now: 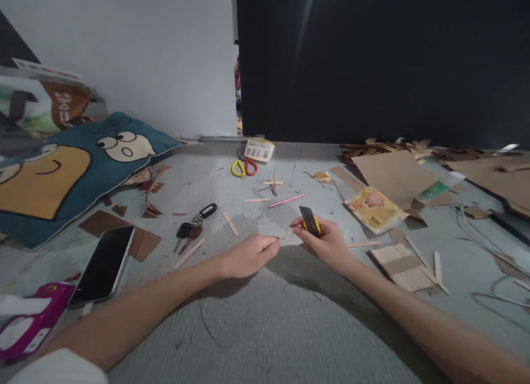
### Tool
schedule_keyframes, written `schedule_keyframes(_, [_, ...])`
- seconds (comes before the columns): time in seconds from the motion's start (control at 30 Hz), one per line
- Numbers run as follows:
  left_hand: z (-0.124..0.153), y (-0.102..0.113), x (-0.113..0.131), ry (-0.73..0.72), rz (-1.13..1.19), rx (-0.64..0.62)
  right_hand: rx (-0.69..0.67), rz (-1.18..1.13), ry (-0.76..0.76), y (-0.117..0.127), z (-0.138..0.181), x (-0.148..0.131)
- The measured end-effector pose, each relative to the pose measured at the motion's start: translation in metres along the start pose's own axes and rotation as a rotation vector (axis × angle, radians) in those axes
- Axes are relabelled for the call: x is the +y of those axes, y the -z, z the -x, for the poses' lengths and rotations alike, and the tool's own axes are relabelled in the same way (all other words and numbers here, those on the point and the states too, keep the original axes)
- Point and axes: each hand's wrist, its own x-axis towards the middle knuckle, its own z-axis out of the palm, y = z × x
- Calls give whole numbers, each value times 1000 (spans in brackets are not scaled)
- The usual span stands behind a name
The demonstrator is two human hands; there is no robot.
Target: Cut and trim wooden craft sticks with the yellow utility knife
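Both my hands meet over the grey floor. My left hand (248,255) is closed in a pinch on a thin wooden craft stick (285,236) that lies between the two hands. My right hand (325,241) is wrapped round a black and yellow utility knife (309,219), whose tip points up and away from me. The knife hand's fingertips touch the stick's other end. Loose wooden sticks (230,223) and a pink pencil (288,200) lie just beyond the hands.
A panel of glued sticks (403,267) lies to the right, near cardboard sheets (393,175) and a yellow packet (375,208). Keys (194,229), a phone (103,264), a blue cushion (62,174) and brown scraps sit left. Scissors (244,166) lie far ahead by a dark wall.
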Motion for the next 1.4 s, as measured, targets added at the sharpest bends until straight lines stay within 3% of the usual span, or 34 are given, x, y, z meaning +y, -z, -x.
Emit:
schedule_keyframes(0.1, [0,2,-2,6,-62,53,31,123,55,-1,0,-2])
schedule_keyframes(0.23, [-3,4,-7,61,34,294,39,253,79,0,-2,-4])
schedule_keyframes(0.33, [-7,7,-13,69,81,376,14,315,58,0,-4,-4])
schedule_keyframes(0.57, [-11,8,-24,95,-85,269,19,344,77,3,-2,-2])
schedule_keyframes(0.8, [-5,5,-26,17,-535,136,-45,-51,15,3,-5,16])
schedule_keyframes(0.97, [-6,5,-27,9,-550,110,-24,-14,118,8,-3,19])
schedule_keyframes(1.07, [-6,6,-28,-2,-548,96,-12,-104,144,13,-3,21])
schedule_keyframes(1.23, [-7,7,-28,25,-548,107,-64,-139,174,13,-4,22])
schedule_keyframes(1.4, [-9,12,-29,-35,-558,15,110,119,229,12,1,17])
